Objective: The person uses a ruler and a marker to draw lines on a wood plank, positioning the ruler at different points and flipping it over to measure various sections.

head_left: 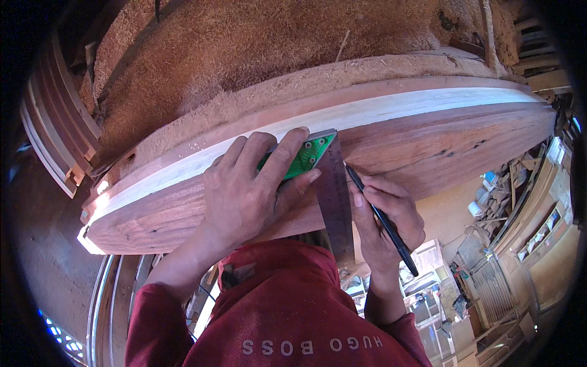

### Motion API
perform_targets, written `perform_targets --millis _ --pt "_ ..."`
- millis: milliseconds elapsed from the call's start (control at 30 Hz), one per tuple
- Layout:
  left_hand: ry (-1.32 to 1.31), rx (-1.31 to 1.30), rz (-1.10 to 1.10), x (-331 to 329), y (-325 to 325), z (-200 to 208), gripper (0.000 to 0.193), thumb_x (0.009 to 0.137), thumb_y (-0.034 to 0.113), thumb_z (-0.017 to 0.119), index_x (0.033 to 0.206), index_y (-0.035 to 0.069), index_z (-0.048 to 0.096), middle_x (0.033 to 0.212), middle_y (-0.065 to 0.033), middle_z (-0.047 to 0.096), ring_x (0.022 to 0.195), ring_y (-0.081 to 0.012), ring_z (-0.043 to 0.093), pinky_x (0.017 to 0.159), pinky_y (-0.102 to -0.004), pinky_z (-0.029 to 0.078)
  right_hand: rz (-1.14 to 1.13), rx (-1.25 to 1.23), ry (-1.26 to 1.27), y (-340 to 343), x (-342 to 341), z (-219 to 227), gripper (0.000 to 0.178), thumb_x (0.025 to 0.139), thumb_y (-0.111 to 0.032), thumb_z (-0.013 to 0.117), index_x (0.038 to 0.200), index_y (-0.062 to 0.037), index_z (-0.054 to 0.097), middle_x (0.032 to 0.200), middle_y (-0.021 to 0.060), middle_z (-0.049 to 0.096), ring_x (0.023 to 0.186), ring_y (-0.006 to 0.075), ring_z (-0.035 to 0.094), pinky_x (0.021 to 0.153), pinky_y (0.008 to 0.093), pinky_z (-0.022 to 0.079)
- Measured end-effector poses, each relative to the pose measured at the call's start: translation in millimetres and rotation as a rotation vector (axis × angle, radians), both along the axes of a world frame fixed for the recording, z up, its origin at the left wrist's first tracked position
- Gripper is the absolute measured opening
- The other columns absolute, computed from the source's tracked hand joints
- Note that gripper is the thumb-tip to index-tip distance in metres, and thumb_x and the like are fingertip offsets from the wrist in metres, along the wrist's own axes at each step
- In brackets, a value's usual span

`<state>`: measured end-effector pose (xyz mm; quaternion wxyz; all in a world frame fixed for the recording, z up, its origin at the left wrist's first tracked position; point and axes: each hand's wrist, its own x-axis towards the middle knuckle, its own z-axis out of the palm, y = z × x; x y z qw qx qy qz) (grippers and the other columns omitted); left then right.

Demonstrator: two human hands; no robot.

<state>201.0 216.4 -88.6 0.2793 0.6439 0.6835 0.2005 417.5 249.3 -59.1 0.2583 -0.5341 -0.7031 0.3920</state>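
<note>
My left hand presses a try square flat on a long reddish wooden plank. The square has a green stock under my fingers and a grey metal blade running down across the plank toward me. My right hand holds a black pen with its tip against the blade's right edge on the plank. A pale strip of wood runs along the plank's far side.
A thick heap of sawdust covers the surface beyond the plank. Stacked curved wooden strips stand at the left. Shelves, wooden frames and clutter fill the lower right. My red sweatshirt fills the bottom centre.
</note>
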Motion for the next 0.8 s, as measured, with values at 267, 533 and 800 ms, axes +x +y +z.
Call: perform_targets --millis 267,533,800 --pt "-0.013 0.003 0.02 1.4 -1.6 0.3 0.055 0.081 0.035 0.082 0.127 0.01 0.066 0.094 -0.0099 0.063 0.084 -0.0282 0.065 0.067 -0.0405 0.055 0.176 -0.109 -0.182 17.3 7.9 32.1 0.019 0.076 0.003 0.08 0.09 -0.0024 0.07 0.09 0.0112 0.074 0.082 0.0217 0.074 0.071 0.0331 0.059" --pt "-0.019 0.017 0.039 2.0 -3.5 0.9 0.055 0.081 0.034 0.083 0.127 0.01 0.067 0.093 -0.0098 0.063 0.083 -0.0286 0.065 0.069 -0.041 0.054 0.174 0.1 0.064 79.3 -38.1 7.3 0.011 0.086 0.006 0.075 0.095 0.0055 0.069 0.097 0.0152 0.073 0.085 0.0192 0.073 0.074 0.0276 0.059" --pt "0.067 0.281 0.162 -28.2 -54.5 5.5 0.054 0.077 0.036 0.086 0.123 0.012 0.071 0.085 -0.008 0.06 0.072 -0.0232 0.062 0.06 -0.0357 0.051 -0.196 0.102 0.25 6.9 13.0 10.1 0.014 0.09 0.005 0.07 0.103 0.0034 0.064 0.099 0.0193 0.07 0.091 0.0252 0.072 0.073 0.0321 0.059"
